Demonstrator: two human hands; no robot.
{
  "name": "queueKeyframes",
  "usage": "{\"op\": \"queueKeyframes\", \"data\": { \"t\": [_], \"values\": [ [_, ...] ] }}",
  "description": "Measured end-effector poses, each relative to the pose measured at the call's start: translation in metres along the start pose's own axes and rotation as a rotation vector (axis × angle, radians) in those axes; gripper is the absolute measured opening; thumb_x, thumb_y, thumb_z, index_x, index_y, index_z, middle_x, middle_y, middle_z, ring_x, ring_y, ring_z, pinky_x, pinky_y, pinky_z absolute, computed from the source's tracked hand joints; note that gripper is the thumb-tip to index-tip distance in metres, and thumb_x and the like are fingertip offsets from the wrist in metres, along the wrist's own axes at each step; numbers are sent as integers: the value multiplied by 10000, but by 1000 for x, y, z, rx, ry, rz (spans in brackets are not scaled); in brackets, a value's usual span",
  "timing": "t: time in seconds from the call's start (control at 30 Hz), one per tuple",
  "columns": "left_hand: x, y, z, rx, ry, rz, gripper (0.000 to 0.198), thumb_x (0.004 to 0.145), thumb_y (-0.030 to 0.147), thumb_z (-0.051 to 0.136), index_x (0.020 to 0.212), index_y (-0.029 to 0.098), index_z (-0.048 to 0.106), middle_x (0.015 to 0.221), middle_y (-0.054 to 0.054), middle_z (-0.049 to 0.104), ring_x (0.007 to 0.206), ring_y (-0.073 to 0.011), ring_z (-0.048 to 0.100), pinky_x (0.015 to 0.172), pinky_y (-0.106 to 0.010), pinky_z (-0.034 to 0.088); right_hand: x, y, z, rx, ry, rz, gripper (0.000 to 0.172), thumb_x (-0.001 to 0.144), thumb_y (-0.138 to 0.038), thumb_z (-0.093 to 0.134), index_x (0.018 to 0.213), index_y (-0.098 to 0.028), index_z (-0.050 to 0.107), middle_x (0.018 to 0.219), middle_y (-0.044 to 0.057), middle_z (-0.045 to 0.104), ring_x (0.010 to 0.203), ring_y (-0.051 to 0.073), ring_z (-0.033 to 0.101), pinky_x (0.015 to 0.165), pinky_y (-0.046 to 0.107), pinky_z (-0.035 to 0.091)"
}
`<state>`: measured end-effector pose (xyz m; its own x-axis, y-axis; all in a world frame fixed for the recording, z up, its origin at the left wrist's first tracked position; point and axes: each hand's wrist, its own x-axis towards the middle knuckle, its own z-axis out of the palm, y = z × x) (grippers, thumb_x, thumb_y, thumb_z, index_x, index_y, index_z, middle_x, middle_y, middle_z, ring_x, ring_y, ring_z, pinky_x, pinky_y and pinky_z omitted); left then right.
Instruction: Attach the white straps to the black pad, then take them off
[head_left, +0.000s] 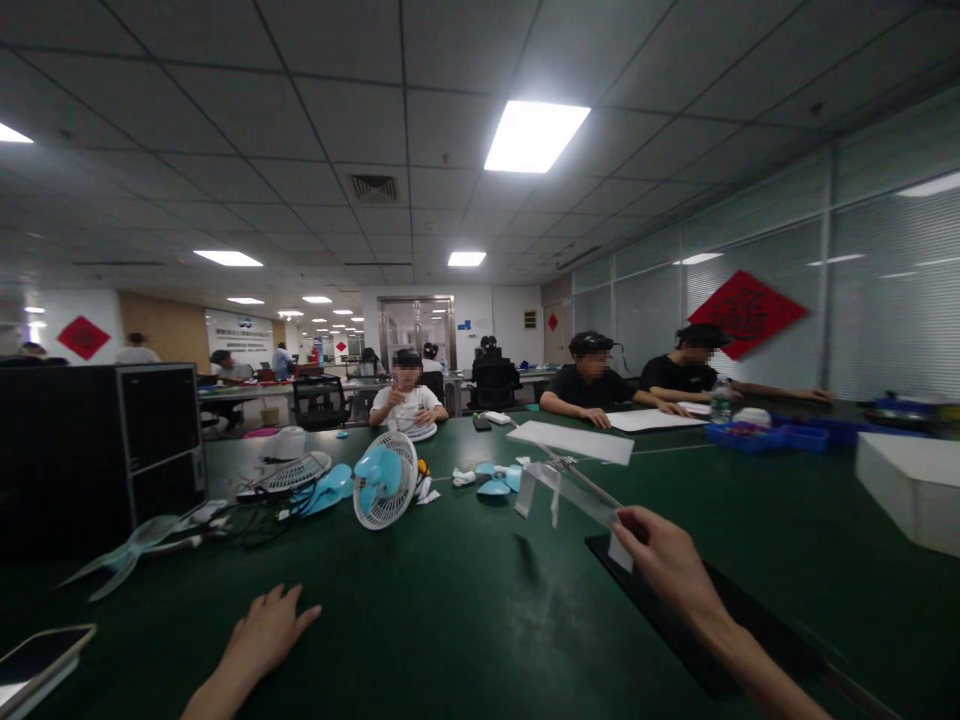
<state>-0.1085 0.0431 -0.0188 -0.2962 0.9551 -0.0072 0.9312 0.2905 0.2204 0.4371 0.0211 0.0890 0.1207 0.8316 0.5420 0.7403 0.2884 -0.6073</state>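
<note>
My left hand lies palm down on the green table with its fingers spread, holding nothing. On the right, my right hand pinches the near end of a clear plastic strip between thumb and fingers. The strip is raised above the tabletop and slants away to the left, its far end bent and hanging down. Below my right hand lies a flat black board. Beyond the strip there is a white sheet. A thin rod-like edge runs along the strip; whether it is a separate piece I cannot tell.
A white fan cage with blue blades stands mid-table. Loose blue blades, cables and fan parts lie around it. A black computer case is at left, a phone nearer. Blue trays and a white box stand right. Co-workers sit opposite.
</note>
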Motion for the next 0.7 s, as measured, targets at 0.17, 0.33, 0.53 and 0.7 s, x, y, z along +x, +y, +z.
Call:
{"op": "queueKeyframes", "data": {
  "t": [0.17,0.33,0.53,0.7],
  "values": [
    [0,0,-1,-7,-37,2,711,802,557,417,1378,139,424,1469,-179,356,1343,-349,336,1029,-520,358,26,8,35,-264,101,-208,259,873,-268,375,936,-167,604,953,104,645,851,227,621,765,311,466],
    [-1,0,-4,2,-42,4,707,813,553,417,1385,139,411,1471,-174,355,1340,-345,342,1035,-513,358,17,12,70,-511,-114,-285,248,865,-98,354,958,-154,576,999,98,595,818,190,610,722,268,439],
    [-6,3,-9,-16,-54,3,716,801,553,433,1381,133,416,1468,-177,357,1339,-347,345,1032,-518,357,4,11,95,-578,-345,-247,302,821,-13,348,962,-138,584,1059,127,585,881,213,625,701,278,429],
    [-3,1,-8,-22,-53,8,716,796,551,441,1377,132,422,1463,-180,366,1331,-355,354,1016,-526,368,11,23,89,-560,-365,-174,174,862,-218,479,968,-152,601,1033,113,598,881,226,623,716,285,437]
  ]
}}
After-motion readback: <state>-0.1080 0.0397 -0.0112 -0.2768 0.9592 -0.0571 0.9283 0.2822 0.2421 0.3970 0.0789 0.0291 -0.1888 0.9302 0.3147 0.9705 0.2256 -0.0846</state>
